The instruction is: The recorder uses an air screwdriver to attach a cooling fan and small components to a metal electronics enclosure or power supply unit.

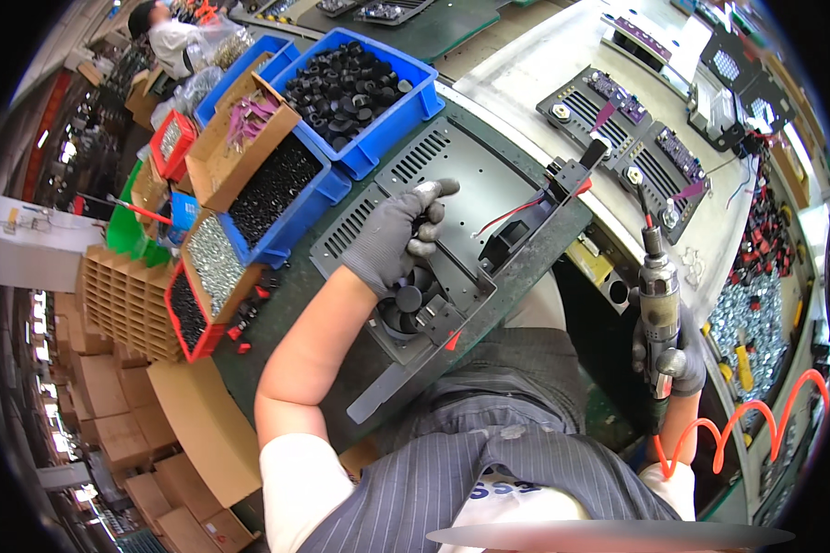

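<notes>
My left hand [398, 237], in a grey glove, rests on a dark grey perforated metal chassis plate [470, 170] lying in front of me. Its fingers curl around small black round parts, and its forefinger points along the plate. A black fan [505, 247] with a red wire sits on the plate just right of that hand. More black round parts [406, 302] lie below the hand. My right hand [671, 361], also gloved, grips a grey pneumatic screwdriver [658, 304] held upright beside the plate, with an orange coiled air hose [756, 419] trailing from it.
Blue bins of black round parts [346, 88] and small black pieces [272, 189] stand to the left, with cardboard boxes and red trays of screws [214, 265]. Other assembled chassis plates [618, 120] lie on the belt ahead. A person [171, 37] works at the far left.
</notes>
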Available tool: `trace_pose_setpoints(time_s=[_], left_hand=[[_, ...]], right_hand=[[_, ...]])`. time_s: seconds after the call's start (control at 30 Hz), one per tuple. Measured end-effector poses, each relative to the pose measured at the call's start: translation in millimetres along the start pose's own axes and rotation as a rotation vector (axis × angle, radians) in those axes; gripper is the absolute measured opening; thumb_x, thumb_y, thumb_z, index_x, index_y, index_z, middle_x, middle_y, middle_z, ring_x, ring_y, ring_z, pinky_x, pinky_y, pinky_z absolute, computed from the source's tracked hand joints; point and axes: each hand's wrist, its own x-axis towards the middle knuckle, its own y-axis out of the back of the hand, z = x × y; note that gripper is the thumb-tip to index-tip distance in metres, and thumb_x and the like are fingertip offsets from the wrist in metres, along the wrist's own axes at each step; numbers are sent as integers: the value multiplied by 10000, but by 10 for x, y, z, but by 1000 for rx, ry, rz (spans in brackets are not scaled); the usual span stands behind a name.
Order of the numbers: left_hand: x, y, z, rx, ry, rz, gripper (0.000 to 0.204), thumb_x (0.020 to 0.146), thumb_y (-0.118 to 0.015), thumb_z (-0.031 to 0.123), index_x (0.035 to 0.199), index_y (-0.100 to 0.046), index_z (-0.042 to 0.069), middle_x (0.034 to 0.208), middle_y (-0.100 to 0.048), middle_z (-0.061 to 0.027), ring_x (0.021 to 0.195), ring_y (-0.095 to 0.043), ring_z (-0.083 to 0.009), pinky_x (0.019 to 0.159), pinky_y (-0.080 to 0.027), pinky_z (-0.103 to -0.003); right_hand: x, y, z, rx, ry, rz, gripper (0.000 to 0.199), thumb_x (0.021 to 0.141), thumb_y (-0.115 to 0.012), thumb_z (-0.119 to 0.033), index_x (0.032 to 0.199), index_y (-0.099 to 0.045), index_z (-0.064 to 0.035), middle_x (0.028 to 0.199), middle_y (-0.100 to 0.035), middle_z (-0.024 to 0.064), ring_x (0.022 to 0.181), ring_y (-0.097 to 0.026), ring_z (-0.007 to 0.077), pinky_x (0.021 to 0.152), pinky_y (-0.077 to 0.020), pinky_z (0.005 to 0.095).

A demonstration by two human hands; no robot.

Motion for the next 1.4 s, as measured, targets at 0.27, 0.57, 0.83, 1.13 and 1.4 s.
trace_pose_setpoints(time_s=[0.27, 0.57, 0.83, 1.13, 1.4], left_hand=[[-106, -148, -10, -73, -46, 10, 246, 937, -458, 212, 1115, -504, 48, 862, -514, -10, 669, -468, -79, 498, -385, -176], [-275, -209, 139, -130, -210, -142, 298, 934, -460, 176, 1203, -491, 52, 889, -528, -23, 698, -476, -77, 505, -401, -163], [-457, -413, 240, 63, -331, -203, 397, 948, -461, 361, 1120, -512, 7, 702, -490, 8, 553, -421, -54, 399, -306, -140], [-680, -619, 319, 77, -346, -317, 408, 944, -470, 356, 1059, -542, -29, 630, -401, 30, 489, -334, -39, 367, -270, -148], [-680, -752, 298, 196, -377, -150, 390, 944, -478, 340, 1042, -544, -31, 606, -394, 28, 482, -333, -30, 372, -258, -140]], right_hand=[[39, -413, -95, 167, -70, -312, 930, 383, -840, -408, 1115, -507, 60, 699, -590, 51, 530, -565, 109, 490, -444, 205], [54, -625, -227, -34, -31, -417, 793, 472, -812, -393, 1089, -540, 26, 800, -574, 15, 694, -531, 98, 639, -415, 220], [43, -757, -346, -159, 19, -489, 727, 533, -815, -380, 1087, -557, 15, 887, -559, 13, 796, -494, 106, 730, -404, 247], [45, -843, -332, -57, 32, -524, 666, 564, -805, -327, 1073, -559, 26, 860, -550, 4, 775, -482, 98, 717, -400, 239], [32, -782, -312, -117, 45, -503, 676, 561, -806, -330, 1078, -557, 27, 861, -552, 10, 783, -488, 108, 731, -400, 247]])
